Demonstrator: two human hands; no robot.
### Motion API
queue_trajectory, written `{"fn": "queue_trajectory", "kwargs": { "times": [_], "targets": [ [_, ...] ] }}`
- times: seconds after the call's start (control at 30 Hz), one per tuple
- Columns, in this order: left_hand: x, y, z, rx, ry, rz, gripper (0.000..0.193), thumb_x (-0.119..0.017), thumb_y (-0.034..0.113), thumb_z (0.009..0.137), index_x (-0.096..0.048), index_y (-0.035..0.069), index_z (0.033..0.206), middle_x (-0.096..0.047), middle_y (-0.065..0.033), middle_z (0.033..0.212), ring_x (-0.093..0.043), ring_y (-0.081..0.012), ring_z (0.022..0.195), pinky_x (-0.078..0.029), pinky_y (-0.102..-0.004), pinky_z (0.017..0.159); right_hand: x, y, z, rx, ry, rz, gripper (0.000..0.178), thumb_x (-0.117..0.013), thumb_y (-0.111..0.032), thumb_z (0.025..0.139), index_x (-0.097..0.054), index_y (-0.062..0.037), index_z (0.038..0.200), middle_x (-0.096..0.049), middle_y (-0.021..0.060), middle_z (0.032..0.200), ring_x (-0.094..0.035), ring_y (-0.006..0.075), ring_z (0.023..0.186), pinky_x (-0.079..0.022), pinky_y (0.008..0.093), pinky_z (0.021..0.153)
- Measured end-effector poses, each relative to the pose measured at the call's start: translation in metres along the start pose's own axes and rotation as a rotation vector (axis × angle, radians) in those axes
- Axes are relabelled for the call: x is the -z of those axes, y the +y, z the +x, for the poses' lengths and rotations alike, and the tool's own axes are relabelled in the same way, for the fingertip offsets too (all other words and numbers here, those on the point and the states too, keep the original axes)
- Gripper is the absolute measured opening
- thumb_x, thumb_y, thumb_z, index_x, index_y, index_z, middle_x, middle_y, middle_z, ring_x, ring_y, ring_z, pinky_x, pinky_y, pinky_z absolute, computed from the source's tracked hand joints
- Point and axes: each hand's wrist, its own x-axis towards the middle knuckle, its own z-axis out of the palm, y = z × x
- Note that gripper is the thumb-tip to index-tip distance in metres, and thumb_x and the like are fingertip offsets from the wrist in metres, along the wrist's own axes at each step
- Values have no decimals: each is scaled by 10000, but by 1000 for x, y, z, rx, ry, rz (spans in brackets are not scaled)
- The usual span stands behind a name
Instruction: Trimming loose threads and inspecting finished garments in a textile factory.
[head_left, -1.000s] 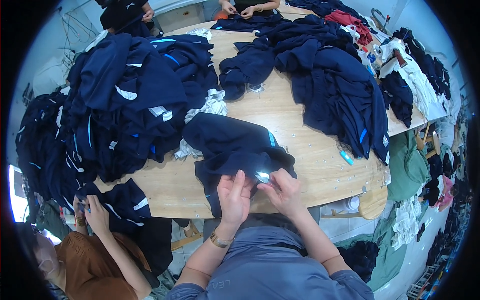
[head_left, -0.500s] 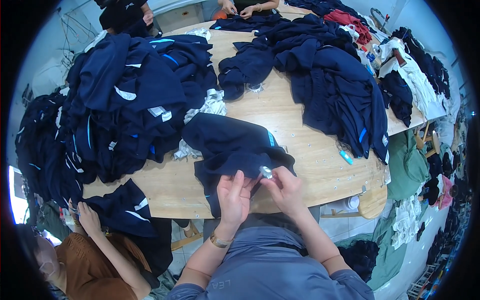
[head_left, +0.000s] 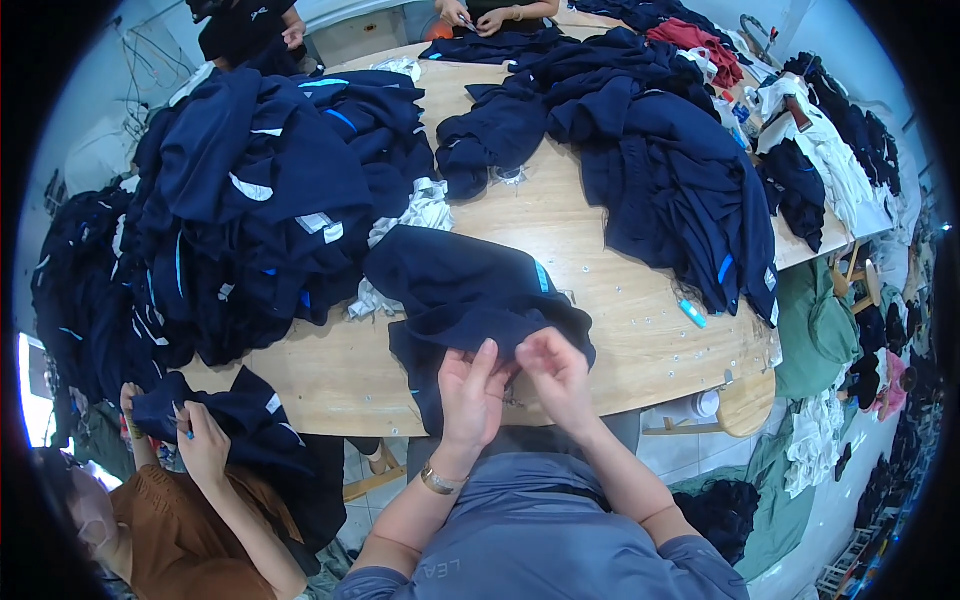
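A navy garment [head_left: 460, 270] with a light-blue strip lies on the table in front of me, its near part bunched at my fingers. My left hand [head_left: 470, 398] is closed on the near edge of this garment, thumb pointing up and fingers curled. Just to the right, my right hand [head_left: 558, 378] is closed too, thumb and fingertips drawn together above the cloth. Whatever it pinches is hidden or too small to make out.
Navy garments form a big heap [head_left: 270, 170] at left and another pile [head_left: 670, 170] at right. A turquoise object [head_left: 691, 313] lies near the right edge. At lower left a co-worker [head_left: 200, 500] handles navy cloth; other people's hands work across the table.
A small silver object at my right fingertips no longer shows; that hand has turned slightly, fingers curled in. My left hand stays nearly in place. The co-worker at lower left has raised the cloth.
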Motion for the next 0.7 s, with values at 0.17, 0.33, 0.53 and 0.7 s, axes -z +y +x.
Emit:
{"fn": "queue_trajectory", "kwargs": {
  "times": [0.17,0.33,0.53,0.7],
  "targets": [
    [-3,5,3,99,48,-137,210,-456,115,944,-482,38,1137,-572,-105,1104,-579,-197,1012,-488,-381,906,14,5,-5,-142,159,186,129,-595,-128,872,-512,-31,859,-456,-53,673,-386,25,560,-328,190,494],
    [2,4,4,139,29,-185,213,-436,129,954,-493,36,1137,-575,-99,1106,-575,-204,1024,-488,-383,909,19,0,-8,132,66,-410,223,-681,-157,782,-516,-16,830,-539,65,691,-512,151,523,-392,253,477],
    [3,3,4,149,9,-225,219,-412,142,965,-491,20,1128,-579,-118,1091,-582,-230,1016,-494,-384,893,18,10,-7,301,56,-626,258,-674,-268,790,-534,-54,756,-511,75,657,-533,226,499,-406,307,441],
    [5,1,3,142,17,-230,205,-407,136,965,-492,15,1107,-580,-128,1080,-592,-236,994,-501,-381,874,17,12,-6,316,45,-661,269,-675,-285,783,-524,-68,735,-485,67,637,-525,222,489,-402,307,438]
  ]
}}
